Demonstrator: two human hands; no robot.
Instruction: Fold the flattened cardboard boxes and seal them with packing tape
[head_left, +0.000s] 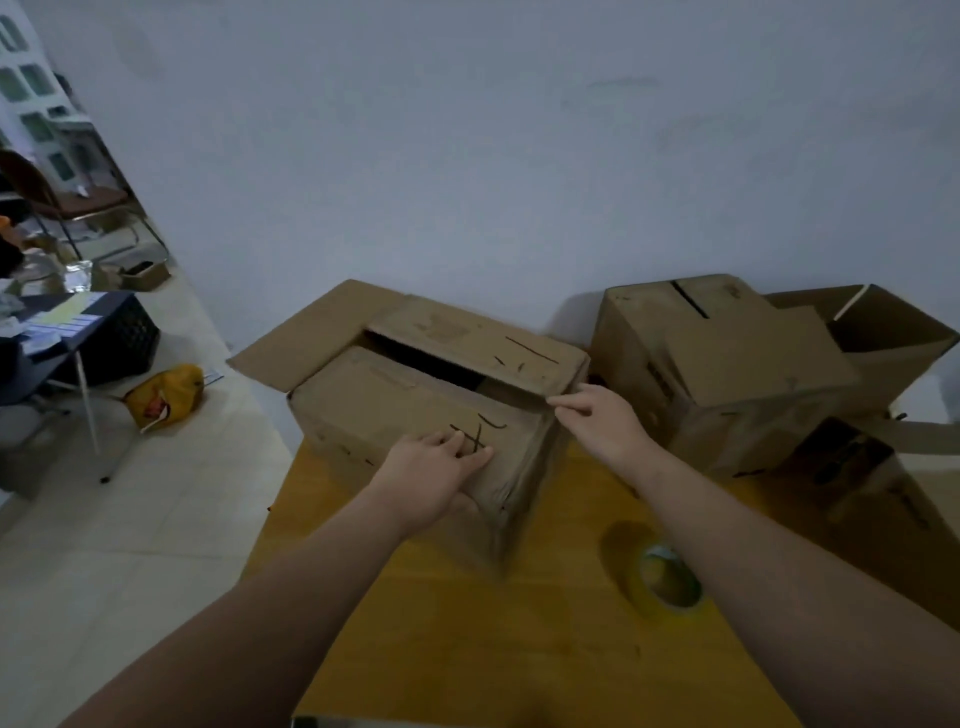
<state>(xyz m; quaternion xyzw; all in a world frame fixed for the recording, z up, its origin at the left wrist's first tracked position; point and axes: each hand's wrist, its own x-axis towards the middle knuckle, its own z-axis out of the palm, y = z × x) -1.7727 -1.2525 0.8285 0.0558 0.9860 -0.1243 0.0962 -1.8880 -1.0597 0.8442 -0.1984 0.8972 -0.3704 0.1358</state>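
Note:
A brown cardboard box (384, 410) stands on the wooden table (519, 623) against the wall. Its near and far top flaps are folded down with a dark gap between them, and a left flap (306, 332) sticks out flat. My left hand (436, 467) presses the near flap down at the box's front corner, fingers on top and thumb on the side. My right hand (597, 415) pinches the edge of the far flap at the box's right end. A roll of clear packing tape (667, 582) lies flat on the table under my right forearm.
More cardboard boxes (727, 364) are heaped at the table's right, one open (883, 332) behind them. The white wall runs close behind the boxes. On the tiled floor to the left lie a yellow bag (163, 397), a black crate (114, 343) and a folding table.

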